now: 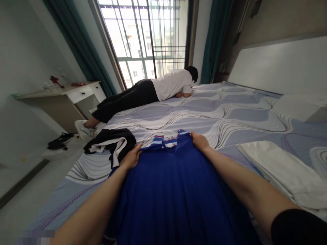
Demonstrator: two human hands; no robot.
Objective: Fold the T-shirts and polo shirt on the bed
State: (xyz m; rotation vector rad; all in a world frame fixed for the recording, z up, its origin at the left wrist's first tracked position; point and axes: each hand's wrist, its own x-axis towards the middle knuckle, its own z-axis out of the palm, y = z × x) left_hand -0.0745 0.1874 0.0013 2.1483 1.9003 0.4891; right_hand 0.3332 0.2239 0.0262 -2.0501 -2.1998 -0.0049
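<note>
A blue polo shirt (168, 190) is spread over the near part of the bed, its striped collar and a small button at the far end. My left hand (131, 157) grips the shirt at its left shoulder area, thumb and fingers closed on the cloth. On the other side my right hand (200, 141) pinches the fabric beside the collar. A black and white garment (112, 144) lies crumpled just past my left hand. The shirt's lower part runs out of view toward me.
The bed (184, 117) has a wavy-patterned sheet. Another person (171, 83) lies on its far side by the window. Folded white cloth (283, 168) rests at the right. A desk (74, 92) stands at the left, with dark items (60, 141) below it near the floor.
</note>
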